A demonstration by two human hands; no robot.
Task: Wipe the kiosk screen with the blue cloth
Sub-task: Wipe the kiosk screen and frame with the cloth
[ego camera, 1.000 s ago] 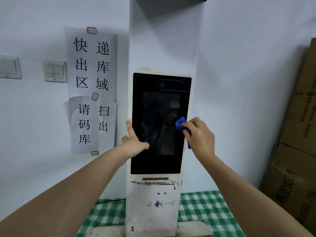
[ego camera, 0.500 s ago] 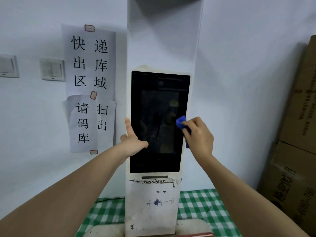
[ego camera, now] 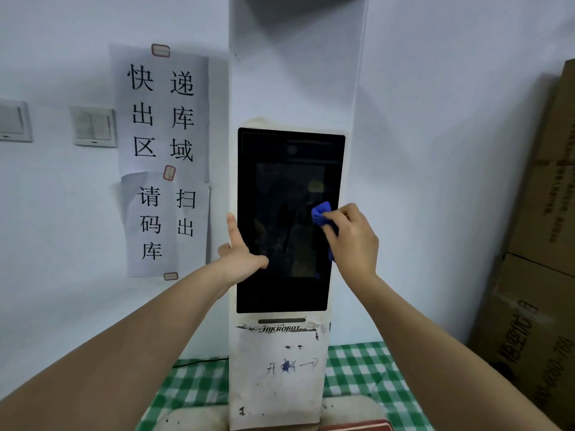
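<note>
A tall white kiosk (ego camera: 292,88) stands against the wall with a dark upright screen (ego camera: 286,188) set in its front. My right hand (ego camera: 353,239) grips a bunched blue cloth (ego camera: 322,214) and presses it on the screen's right side, about mid-height. My left hand (ego camera: 241,255) braces the kiosk's left edge: the forefinger points up along the frame, the thumb lies across the lower left of the screen, and the other fingers are hidden behind the edge.
Paper signs (ego camera: 163,157) with printed characters and two wall switches (ego camera: 93,127) are on the wall to the left. Stacked cardboard boxes (ego camera: 541,244) stand at the right. A green checked cloth (ego camera: 357,371) covers the table under the kiosk's base.
My right hand with the blue cloth has shifted slightly left and up on the screen. My left hand holds the same place on the kiosk's edge.
</note>
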